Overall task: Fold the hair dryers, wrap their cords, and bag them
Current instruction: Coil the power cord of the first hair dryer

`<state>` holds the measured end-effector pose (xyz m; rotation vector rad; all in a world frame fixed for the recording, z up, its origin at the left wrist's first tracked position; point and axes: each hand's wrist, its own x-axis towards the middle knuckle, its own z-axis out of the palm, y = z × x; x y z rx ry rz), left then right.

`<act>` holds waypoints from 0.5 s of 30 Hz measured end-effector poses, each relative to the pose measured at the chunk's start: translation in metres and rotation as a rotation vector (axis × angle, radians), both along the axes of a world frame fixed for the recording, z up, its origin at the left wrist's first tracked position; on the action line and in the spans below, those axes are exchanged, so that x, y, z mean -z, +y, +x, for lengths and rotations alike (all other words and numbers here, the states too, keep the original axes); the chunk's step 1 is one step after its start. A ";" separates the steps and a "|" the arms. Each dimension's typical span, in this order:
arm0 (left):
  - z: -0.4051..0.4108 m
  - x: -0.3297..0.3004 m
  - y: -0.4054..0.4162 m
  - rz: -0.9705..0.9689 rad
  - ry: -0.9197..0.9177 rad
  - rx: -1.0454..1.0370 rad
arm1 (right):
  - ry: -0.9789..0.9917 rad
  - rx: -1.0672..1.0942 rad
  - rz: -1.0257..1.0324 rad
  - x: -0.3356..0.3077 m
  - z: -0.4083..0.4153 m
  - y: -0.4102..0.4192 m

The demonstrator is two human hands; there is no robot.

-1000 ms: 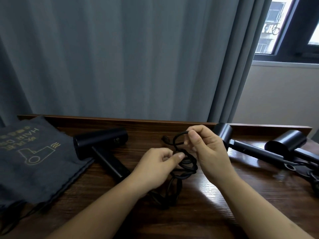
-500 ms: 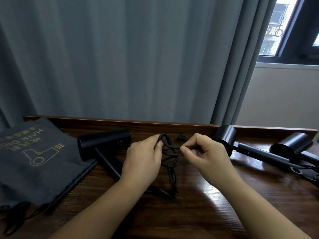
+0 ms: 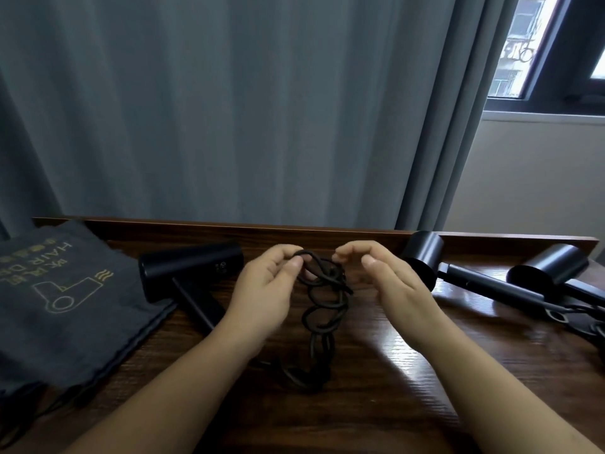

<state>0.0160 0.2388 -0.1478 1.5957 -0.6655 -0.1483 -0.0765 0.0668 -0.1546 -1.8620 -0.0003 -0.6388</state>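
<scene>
Black cord point(image 3: 322, 303) hangs in loose loops at the middle of the head view, its top loop pinched between thumb and fingers of my left hand point(image 3: 266, 290); the lower loops trail down toward 6 o'clock and pool on the tabletop point(image 3: 409, 388). My right hand point(image 3: 391, 283) hovers just beside the coil at 3 o'clock, fingers curled but holding nothing that I can make out. So the left grip alone has the cord.

At 9 o'clock of the coil lies its dryer point(image 3: 193, 273), handle not yet folded, as I judge it. Further out at 9 o'clock lies the bag point(image 3: 59, 306). At 3 o'clock lie two more dryers point(image 3: 491, 276), their cords tangled near the right edge.

What worries me: the loops are uneven and held at one point only. If my pinch slackens, I expect the coil would spring apart and the wrapping would be lost. The plug end is hidden among the strands; pulling it through the wrong loop could knot the cord. Tugging hard might also drag the dryer across the tabletop.
</scene>
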 end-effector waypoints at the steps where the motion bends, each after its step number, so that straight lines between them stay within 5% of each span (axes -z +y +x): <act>1: 0.001 -0.002 0.000 -0.088 0.101 0.031 | 0.030 0.003 -0.021 0.001 0.001 -0.003; 4: 0.002 -0.007 0.002 -0.343 0.361 0.145 | 0.262 -0.042 -0.263 0.010 0.004 -0.016; 8: 0.002 -0.012 0.005 -0.429 0.485 0.184 | 0.577 -0.174 -0.636 0.024 0.010 -0.024; 15: 0.019 -0.012 0.006 -0.484 0.476 -0.224 | 0.565 -0.366 -0.170 0.001 -0.008 -0.007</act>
